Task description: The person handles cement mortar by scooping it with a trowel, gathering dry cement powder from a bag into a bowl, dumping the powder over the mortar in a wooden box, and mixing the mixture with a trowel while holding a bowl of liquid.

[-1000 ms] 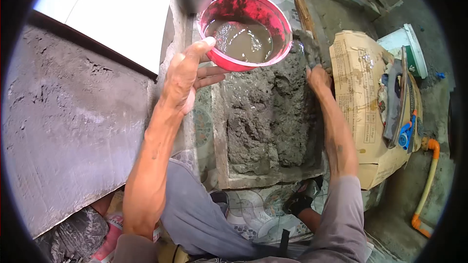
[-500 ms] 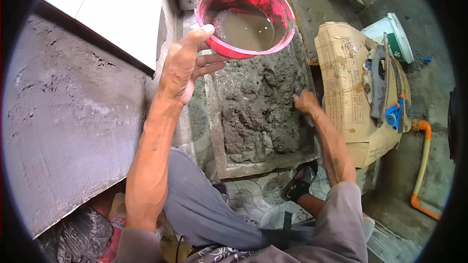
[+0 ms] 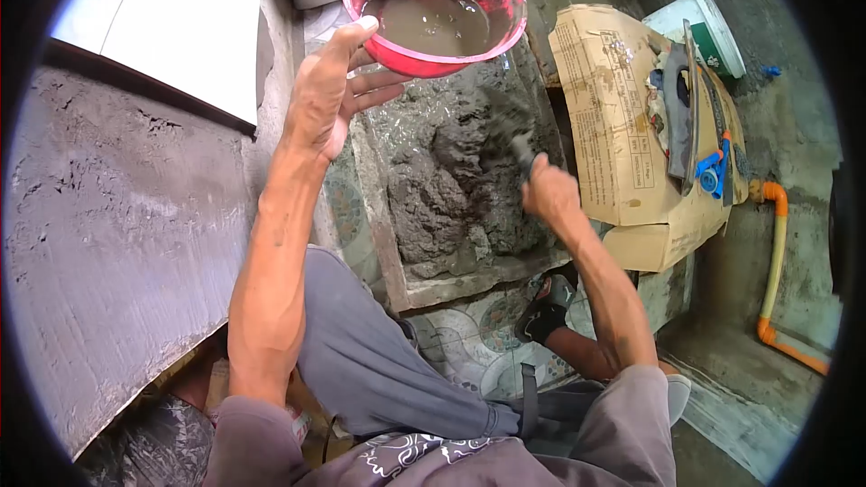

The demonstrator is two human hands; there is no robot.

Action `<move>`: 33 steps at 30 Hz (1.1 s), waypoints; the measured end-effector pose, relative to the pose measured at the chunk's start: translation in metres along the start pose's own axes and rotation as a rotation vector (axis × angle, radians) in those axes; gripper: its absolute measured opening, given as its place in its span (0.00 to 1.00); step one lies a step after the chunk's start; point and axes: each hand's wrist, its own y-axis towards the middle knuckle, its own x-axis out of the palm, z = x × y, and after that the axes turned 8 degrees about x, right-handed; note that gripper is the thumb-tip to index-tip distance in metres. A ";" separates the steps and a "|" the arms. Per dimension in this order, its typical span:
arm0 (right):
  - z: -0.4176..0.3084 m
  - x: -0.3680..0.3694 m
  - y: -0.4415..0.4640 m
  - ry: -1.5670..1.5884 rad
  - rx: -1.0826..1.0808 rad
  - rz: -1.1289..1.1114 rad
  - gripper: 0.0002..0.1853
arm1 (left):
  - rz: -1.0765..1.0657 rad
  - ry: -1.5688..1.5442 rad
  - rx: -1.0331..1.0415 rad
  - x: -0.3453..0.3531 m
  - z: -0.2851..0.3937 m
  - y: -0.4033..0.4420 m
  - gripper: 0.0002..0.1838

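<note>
My left hand [image 3: 327,90] grips the rim of a red plastic bowl [image 3: 433,65], thumb on top and fingers underneath. Murky grey water lies in the bowl, and dark residue coats its inner wall. Below it, lumpy wet mortar [image 3: 433,207] fills a shallow mixing tray [image 3: 451,289]. My right hand [image 3: 550,191] is closed around the handle of a trowel [image 3: 521,142] over the right part of the mortar. The trowel's blade is smeared by motion and looks coated in mortar, so its outline is unclear.
To the right, a cardboard piece [image 3: 604,126] carries a long float-like tool [image 3: 687,117] and a blue tool [image 3: 713,171]. Behind it leans a white bucket [image 3: 713,36]. An orange-jointed pipe [image 3: 778,261] runs at far right. A plastered surface [image 3: 126,234] stands left.
The trowel has come up and inward from the tray's right edge, its blade now over the mortar. The bowl is still held, and the whole view has shifted slightly.
</note>
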 end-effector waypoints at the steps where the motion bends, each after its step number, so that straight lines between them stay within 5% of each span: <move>1: 0.016 0.016 0.019 0.028 0.000 0.030 0.19 | -0.003 0.001 -0.002 0.000 0.002 0.000 0.35; 6: 0.083 0.139 0.035 0.288 0.496 -0.328 0.26 | 0.050 -0.018 0.008 0.001 0.001 0.001 0.34; 10: 0.046 0.090 -0.060 0.071 0.395 -0.426 0.29 | 0.058 -0.040 -0.003 -0.001 -0.006 0.004 0.35; 19: -0.069 0.060 -0.096 0.606 0.499 -0.433 0.27 | 0.046 -0.058 0.001 0.010 -0.011 0.010 0.35; 28: -0.023 -0.016 -0.079 0.070 0.182 -0.369 0.24 | 0.016 -0.073 0.010 0.011 -0.012 0.017 0.34; 33: 0.031 0.049 -0.100 0.050 0.271 -0.319 0.18 | -0.004 -0.059 0.007 0.016 -0.015 0.021 0.35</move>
